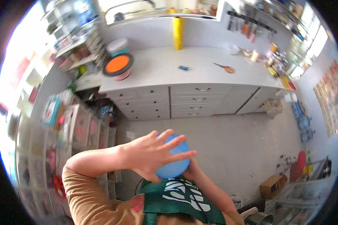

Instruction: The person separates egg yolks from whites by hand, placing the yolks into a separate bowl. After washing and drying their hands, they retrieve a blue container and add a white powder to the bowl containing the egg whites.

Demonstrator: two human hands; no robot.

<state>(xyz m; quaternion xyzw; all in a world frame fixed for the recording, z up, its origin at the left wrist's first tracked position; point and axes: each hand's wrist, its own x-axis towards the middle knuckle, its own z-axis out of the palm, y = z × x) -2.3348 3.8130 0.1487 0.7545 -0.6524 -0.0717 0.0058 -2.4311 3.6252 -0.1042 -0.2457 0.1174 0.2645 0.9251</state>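
My left hand (148, 154) lies across the top of a round, smooth blue object (173, 168) in front of my chest, its fingers spread over the surface. Whether this object is a balloon or a lid I cannot tell. From the far side, my right hand (192, 170) supports it, mostly hidden behind the blue shape. Just beneath is a dark green apron (157, 198) with white lettering. Beyond my hands, on the white counter (155, 66), lie orange-handled scissors (228, 69) and a small blue item (183, 68).
A yellow cylinder (178, 33) stands against the wall. At the counter's left are a turntable with an orange disc (117, 63) and a white-lidded tub (117, 45). Clear drawer units (83, 123) line my left. Knives hang from a rack (250, 21). A cardboard box (272, 186) sits at right.
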